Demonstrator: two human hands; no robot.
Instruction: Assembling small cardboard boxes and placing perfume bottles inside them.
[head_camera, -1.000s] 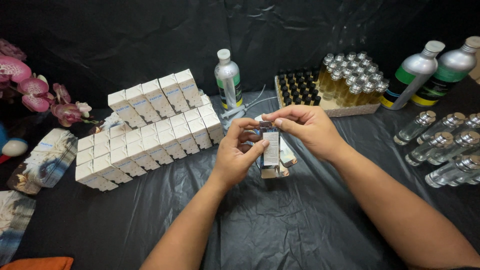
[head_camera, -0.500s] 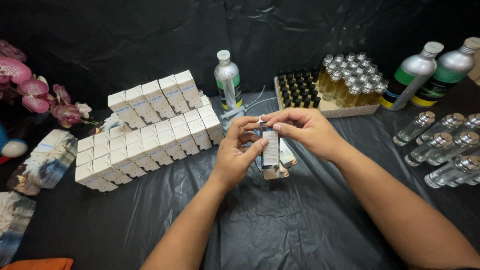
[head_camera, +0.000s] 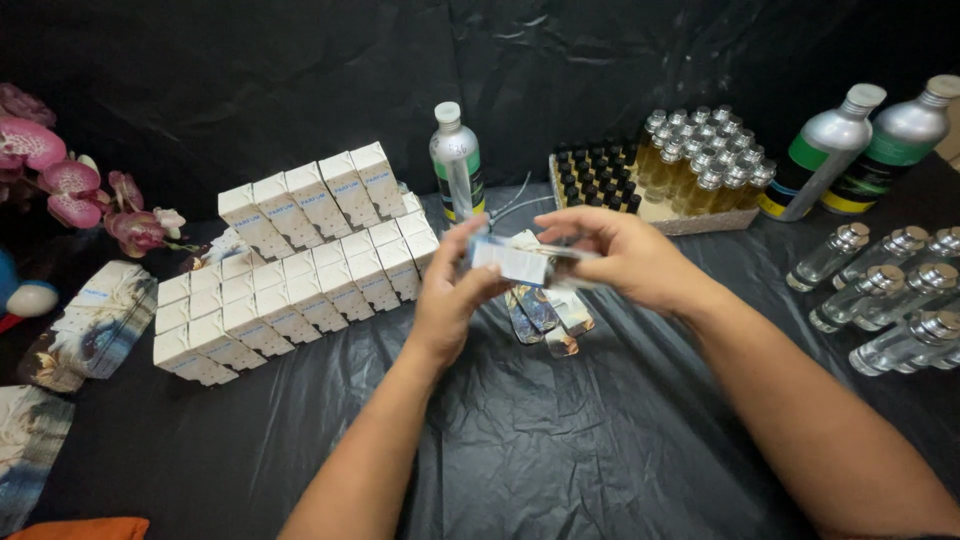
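Both hands hold a small glass bottle with a white label (head_camera: 520, 262), now lying sideways above the black cloth. My left hand (head_camera: 450, 300) grips its left end. My right hand (head_camera: 620, 255) pinches its right end with the fingertips. Just under the bottle a few small printed sachets (head_camera: 545, 315) lie on the cloth. To the left, several small white boxes (head_camera: 300, 270) stand in stepped rows.
A tall silver bottle with a white cap (head_camera: 455, 165) stands behind the hands. A tray (head_camera: 690, 222) holds dark-capped and amber bottles. Two large silver-green bottles (head_camera: 865, 150) stand back right; clear bottles (head_camera: 890, 290) lie at right. Pink orchids (head_camera: 70, 180) and flat card stacks (head_camera: 95, 320) sit left.
The bottle stood upright between the hands; now it is turned sideways and raised a little, with both hands shifted slightly upward.
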